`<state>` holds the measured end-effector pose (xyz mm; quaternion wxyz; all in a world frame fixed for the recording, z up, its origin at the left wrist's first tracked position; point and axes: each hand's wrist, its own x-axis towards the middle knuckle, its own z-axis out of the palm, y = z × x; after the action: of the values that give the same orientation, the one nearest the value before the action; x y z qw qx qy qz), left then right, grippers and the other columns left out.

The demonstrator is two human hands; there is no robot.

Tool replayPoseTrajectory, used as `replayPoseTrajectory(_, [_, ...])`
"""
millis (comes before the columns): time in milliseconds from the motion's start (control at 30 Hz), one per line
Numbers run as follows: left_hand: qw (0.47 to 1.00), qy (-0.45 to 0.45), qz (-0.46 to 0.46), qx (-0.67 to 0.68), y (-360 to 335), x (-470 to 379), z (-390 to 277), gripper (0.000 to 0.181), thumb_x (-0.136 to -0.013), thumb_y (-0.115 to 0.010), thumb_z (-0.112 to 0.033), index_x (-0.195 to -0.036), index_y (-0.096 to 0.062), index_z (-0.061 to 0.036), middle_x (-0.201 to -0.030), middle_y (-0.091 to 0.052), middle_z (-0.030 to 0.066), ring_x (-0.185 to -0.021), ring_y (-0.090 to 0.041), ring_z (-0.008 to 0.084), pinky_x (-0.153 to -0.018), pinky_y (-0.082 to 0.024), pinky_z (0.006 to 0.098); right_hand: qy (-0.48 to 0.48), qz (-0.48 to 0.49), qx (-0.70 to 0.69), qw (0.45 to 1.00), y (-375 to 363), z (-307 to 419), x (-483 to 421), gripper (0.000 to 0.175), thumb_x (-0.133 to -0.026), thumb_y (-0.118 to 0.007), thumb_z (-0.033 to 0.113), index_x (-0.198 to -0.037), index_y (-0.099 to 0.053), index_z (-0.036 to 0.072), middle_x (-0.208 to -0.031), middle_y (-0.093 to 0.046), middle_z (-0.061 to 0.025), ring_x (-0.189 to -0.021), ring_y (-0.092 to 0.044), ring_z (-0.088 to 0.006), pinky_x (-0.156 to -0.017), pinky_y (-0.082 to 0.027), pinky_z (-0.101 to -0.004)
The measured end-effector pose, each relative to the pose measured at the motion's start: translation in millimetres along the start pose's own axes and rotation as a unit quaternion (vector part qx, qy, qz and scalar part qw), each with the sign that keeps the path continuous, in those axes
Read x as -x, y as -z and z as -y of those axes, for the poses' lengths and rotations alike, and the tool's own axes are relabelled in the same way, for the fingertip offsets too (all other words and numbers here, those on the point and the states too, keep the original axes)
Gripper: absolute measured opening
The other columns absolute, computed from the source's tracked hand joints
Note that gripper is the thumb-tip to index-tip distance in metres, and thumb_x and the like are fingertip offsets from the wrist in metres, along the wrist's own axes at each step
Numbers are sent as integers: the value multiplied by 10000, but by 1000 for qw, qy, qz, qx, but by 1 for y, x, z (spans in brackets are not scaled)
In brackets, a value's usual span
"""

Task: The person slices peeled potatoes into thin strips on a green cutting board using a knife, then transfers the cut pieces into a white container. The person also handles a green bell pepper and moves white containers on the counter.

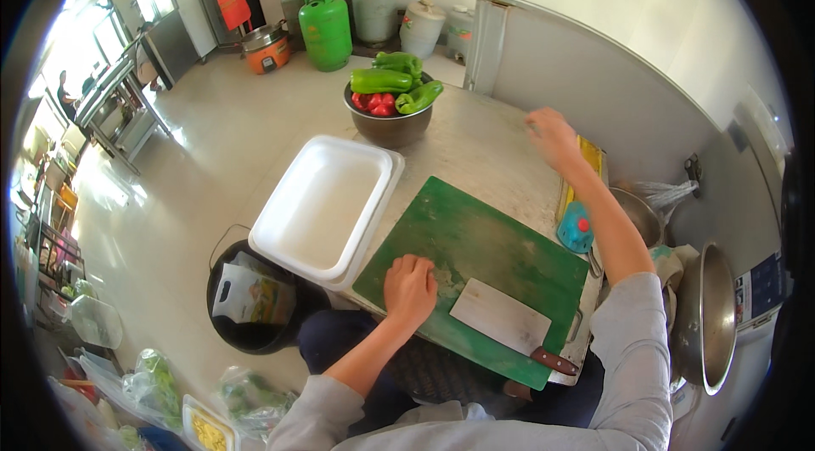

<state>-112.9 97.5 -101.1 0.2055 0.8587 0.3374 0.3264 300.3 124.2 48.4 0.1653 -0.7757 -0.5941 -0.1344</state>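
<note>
A green cutting board [484, 260] lies on the metal table before me, with a cleaver [500, 317] flat on its near right part, its wooden handle at the board's edge. My left hand [409, 288], fingers curled, rests over the board's left part; whether it holds anything cannot be told. My right hand [551, 136] is raised over the far right of the table, its fingers partly hidden and blurred. An empty white plastic tray [325, 209] stands left of the board. Beyond it is a dark metal bowl [389, 126] of green peppers [382, 80] and red peppers [382, 105].
A teal tool with a red button [575, 228] lies at the table's right, near a yellow box [589, 158]. Metal basins [707, 317] stand right of the table. A black bucket [219, 317] holding a plastic bag is at lower left. Gas cylinders [325, 30] stand by the wall.
</note>
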Motion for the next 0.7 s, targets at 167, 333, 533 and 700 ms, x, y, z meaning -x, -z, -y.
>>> replayPoseTrajectory(167, [995, 17, 45, 83, 0, -43, 8, 133, -945, -703, -104, -1076, -680, -87, -1106, -657, 128, -1088, -638, 372, -893, -548, 499, 197, 33, 26, 980, -44, 147, -61, 345, -972, -648, 146, -1308, -707, 94, -1344, -678, -111, -1331, -601, -319, -1115, -514, -477])
replayPoseTrajectory(333, [986, 40, 63, 151, 0, -48, 12, 126, -972, -704, -98, -1096, -682, -85, -1108, -674, 128, -1106, -656, 367, -899, -560, 481, 238, 11, 111, 965, -91, 220, -93, 379, -980, -647, 100, -1356, -642, 51, -1269, -664, -108, -1232, -662, -304, -986, -578, -453])
replayPoseTrajectory(533, [982, 42, 68, 173, 5, -47, 21, 136, -983, -703, -102, -1112, -664, -83, -1108, -675, 123, -1099, -662, 363, -885, -563, 479, 180, 19, 200, 963, -134, 240, -112, 227, -929, -703, 99, -1148, -659, 61, -1143, -652, -92, -938, -779, -248, -711, -644, -396])
replayPoseTrajectory(700, [982, 43, 91, 158, 7, -47, 22, 132, -990, -692, -102, -1116, -659, -88, -1108, -674, 124, -1095, -663, 365, -881, -561, 485, 213, -15, 239, 947, -142, 239, -121, 179, -906, -724, 109, -1078, -679, 85, -1044, -664, -67, -900, -774, -238, -656, -627, -389])
